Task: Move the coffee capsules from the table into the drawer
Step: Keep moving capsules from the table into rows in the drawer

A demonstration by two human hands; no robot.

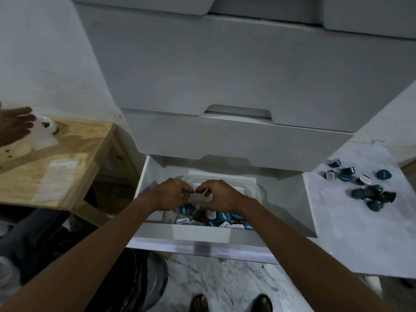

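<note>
At centre frame, above the open drawer, the fingers (188, 190) of the left hand (173, 195) and of the right hand (221, 195) are curled inward, with the tips of the two hands almost meeting. Whether either hand pinches a capsule cannot be told, as the backs of the hands hide what is beneath.

Directly below them, toward the lower edge, the capsules in the drawer (217, 218) lie heaped against the front wall of the drawer (202, 234), some foil-up and some on their sides. A white tray (255, 188) sits behind the hands in the same drawer.

At right of frame, the capsules on the table (364, 185) lie in a loose cluster on the white table (360, 239). The task is judged part done.

Risks noted:
- The heap sits close under the front wall, so a capsule released from height could bounce out onto the floor.
- The table cluster is loose and the capsules are rounded, so a hurried sweep could roll some off the edge.

At upper left, another person's hand (15, 124) is at a wooden stool (72, 154), well apart from the work.
</note>
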